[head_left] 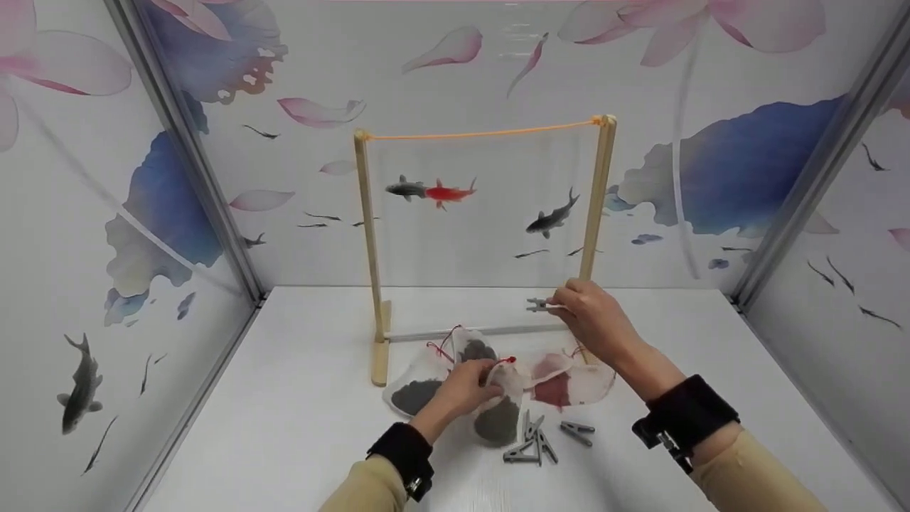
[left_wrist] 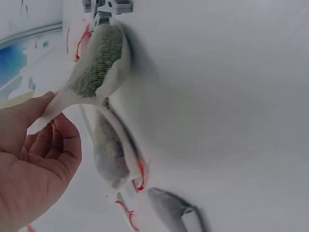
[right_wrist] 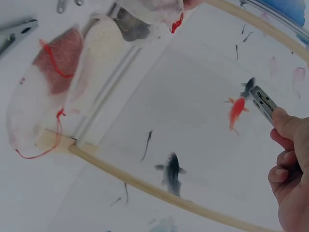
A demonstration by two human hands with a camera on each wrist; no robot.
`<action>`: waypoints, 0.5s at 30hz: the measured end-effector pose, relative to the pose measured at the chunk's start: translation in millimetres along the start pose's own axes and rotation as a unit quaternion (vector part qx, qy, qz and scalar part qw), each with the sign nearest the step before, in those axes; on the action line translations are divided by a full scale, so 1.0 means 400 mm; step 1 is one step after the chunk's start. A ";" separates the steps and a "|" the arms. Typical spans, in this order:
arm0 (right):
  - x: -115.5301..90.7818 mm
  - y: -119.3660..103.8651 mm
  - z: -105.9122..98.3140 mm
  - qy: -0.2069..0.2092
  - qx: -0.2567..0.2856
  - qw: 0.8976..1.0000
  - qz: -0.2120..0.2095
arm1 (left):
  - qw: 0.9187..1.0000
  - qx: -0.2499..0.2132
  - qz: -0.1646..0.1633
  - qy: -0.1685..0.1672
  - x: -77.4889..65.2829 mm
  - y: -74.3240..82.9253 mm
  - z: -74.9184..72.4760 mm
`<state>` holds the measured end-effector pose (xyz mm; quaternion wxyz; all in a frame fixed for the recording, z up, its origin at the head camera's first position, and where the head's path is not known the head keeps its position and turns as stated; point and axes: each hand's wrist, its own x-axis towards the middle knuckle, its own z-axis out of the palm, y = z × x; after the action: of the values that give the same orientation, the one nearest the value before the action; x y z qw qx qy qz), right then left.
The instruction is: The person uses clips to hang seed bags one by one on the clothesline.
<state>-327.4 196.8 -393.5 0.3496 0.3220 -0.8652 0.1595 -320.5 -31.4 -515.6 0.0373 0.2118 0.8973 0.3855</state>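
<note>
While the left hand (head_left: 468, 390) pinches the gathered upper end of a mesh bag (head_left: 498, 423) between thumb and fingers, the right hand (head_left: 591, 318) grips a grey clothespin (head_left: 538, 305) between thumb and curled fingers, up in front of the right post's lower part. Bag in the left hand: greenish-dark fill at the bottom, red tie near the top; cannot tell whether its base touches the bench (head_left: 284, 427). Just right of it, a loose cluster of grey clothespins (head_left: 522, 453), with a single clothespin (head_left: 577, 430) lying apart, farther right.

Other bags lie around it: a dark-grey-filled bag (head_left: 416, 396) to the left, another dark-filled one (head_left: 477, 350) behind, a red-filled bag (head_left: 552, 388) to the right. Right wrist view adds a pale-filled bag (right_wrist: 103, 53) beside the red one.

Beyond, a wooden frame: left post (head_left: 369, 235), right post (head_left: 598, 206), orange cord (head_left: 483, 134) strung between their tops, pale rod (head_left: 469, 332) low down. Wall panels (head_left: 490, 256) behind, painted with fish, petals and blue leaves.
</note>
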 end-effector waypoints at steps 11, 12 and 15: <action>0.134 -0.008 -0.054 0.009 0.000 0.999 -0.046 | 0.994 0.056 0.094 0.029 0.016 0.081 -0.167; 0.142 -0.008 -0.055 0.009 -0.001 0.999 -0.048 | 0.993 0.055 0.098 0.035 0.019 0.086 -0.185; 0.172 -0.011 -0.064 0.007 -0.004 0.999 -0.053 | 0.992 0.048 0.099 0.054 0.025 0.099 -0.237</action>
<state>-349.4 175.9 -326.6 0.3649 0.3652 -0.8450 0.1394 -337.5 -67.0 -420.2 -0.0598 0.2804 0.8900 0.3545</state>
